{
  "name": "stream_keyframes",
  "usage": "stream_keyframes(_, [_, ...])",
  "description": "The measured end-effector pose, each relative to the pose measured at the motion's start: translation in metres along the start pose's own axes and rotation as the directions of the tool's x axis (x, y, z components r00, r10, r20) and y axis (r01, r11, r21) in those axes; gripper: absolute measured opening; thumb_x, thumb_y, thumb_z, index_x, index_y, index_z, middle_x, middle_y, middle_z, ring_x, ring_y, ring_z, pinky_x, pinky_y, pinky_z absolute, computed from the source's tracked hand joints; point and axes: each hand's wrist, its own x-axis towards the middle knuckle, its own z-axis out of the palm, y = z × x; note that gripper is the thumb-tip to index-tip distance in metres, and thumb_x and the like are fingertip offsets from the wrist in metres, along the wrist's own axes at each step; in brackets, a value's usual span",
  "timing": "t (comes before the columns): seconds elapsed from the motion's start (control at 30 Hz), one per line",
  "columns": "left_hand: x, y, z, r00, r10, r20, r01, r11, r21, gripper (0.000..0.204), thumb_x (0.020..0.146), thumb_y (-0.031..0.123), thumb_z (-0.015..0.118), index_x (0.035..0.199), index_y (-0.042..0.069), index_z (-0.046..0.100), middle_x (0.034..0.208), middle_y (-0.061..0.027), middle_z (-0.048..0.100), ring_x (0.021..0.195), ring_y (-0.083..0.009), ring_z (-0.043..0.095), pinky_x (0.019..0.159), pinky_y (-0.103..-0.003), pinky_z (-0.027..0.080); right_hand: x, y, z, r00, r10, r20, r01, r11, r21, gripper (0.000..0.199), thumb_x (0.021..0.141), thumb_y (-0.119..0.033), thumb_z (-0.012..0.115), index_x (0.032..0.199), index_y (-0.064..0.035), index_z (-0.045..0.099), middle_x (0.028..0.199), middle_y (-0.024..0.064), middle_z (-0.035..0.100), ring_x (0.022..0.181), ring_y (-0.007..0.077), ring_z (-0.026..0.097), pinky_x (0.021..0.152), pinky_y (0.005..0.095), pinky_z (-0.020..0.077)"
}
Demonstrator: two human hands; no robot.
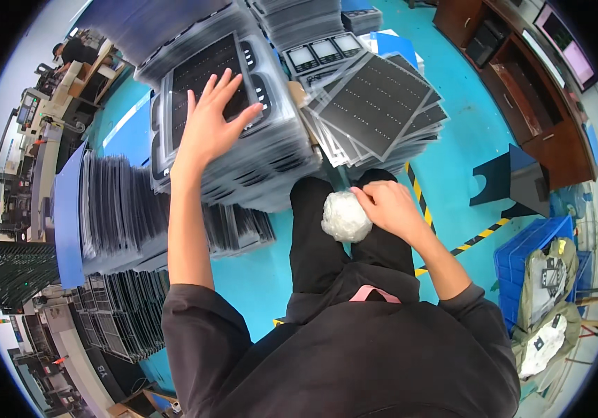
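Observation:
My left hand [213, 118] lies flat, fingers spread, on the top dark plastic tray [194, 70] of a tall stack of trays [257, 167] in front of me. My right hand [386, 203] is closed on a crumpled white wad of plastic film [344, 217], held over my black trousers [313, 237]. To the right of the stack stands a second pile of dark square trays [379, 101], fanned out at different angles.
More tray stacks stand to my left [114, 209] and behind [313, 21], on a teal floor [466, 132] with yellow-black tape [477, 239]. A blue crate [529, 251] with bags sits at right, wooden cabinets [522, 76] beyond. Another person [69, 50] works far left.

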Motion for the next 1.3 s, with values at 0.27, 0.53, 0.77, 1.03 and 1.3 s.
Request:
stream_keyframes(0.27, [0.009,-0.013,0.013,0.981,-0.047,0.186,0.087,0.974,-0.211,0.061,0.102,0.047,0.060,0.156,0.020,0.049,0.168,-0.0079,0.033,0.159,-0.0285,0.018,0.127,-0.057,0.007,0.032,-0.035,-0.013,0.964,-0.252,-0.087,0.262,0.955,0.135,0.040,0.099,-0.025,0.066,0.071,0.0022,0.058,0.069,0.0159,0.058,0.067,0.0389,0.059,0.062,0.0474,0.0462])
stream_keyframes(0.53, [0.014,-0.018,0.013,0.970,-0.086,0.228,0.152,0.945,-0.289,0.059,0.098,0.050,0.064,0.149,0.022,0.058,0.166,-0.0096,0.036,0.159,-0.0297,0.020,0.126,-0.060,0.006,0.052,-0.063,-0.010,0.945,-0.326,-0.031,0.327,0.930,0.168,0.039,0.100,-0.028,0.064,0.075,0.0019,0.061,0.071,0.0161,0.059,0.072,0.0381,0.061,0.066,0.0476,0.0473])
stream_keyframes(0.77, [0.016,-0.018,0.018,0.972,-0.118,0.203,0.178,0.934,-0.309,0.051,0.099,0.046,0.063,0.145,0.025,0.061,0.164,-0.0086,0.039,0.158,-0.0293,0.023,0.125,-0.062,0.003,0.058,-0.073,-0.020,0.951,-0.298,0.080,0.285,0.948,0.140,0.036,0.101,-0.029,0.059,0.082,0.0003,0.069,0.084,0.0158,0.068,0.085,0.0390,0.067,0.078,0.0493,0.0529])
stream_keyframes(1.03, [0.013,-0.019,0.018,0.974,-0.123,0.189,0.187,0.911,-0.369,0.047,0.103,0.044,0.059,0.145,0.023,0.062,0.164,-0.0075,0.040,0.159,-0.0286,0.022,0.126,-0.060,0.004,0.051,-0.068,-0.018,0.956,-0.279,0.093,0.266,0.954,0.135,0.036,0.101,-0.030,0.059,0.084,0.0004,0.069,0.086,0.0167,0.069,0.087,0.0393,0.067,0.078,0.0494,0.0530])
stream_keyframes(1.3, [0.012,-0.019,0.014,0.975,-0.104,0.194,0.165,0.928,-0.333,0.048,0.104,0.043,0.058,0.147,0.022,0.059,0.164,-0.0100,0.039,0.159,-0.0291,0.021,0.126,-0.060,0.005,0.049,-0.069,-0.019,0.959,-0.269,0.085,0.251,0.951,0.180,0.035,0.101,-0.029,0.060,0.087,0.0016,0.070,0.088,0.0177,0.069,0.086,0.0406,0.067,0.079,0.0498,0.0526])
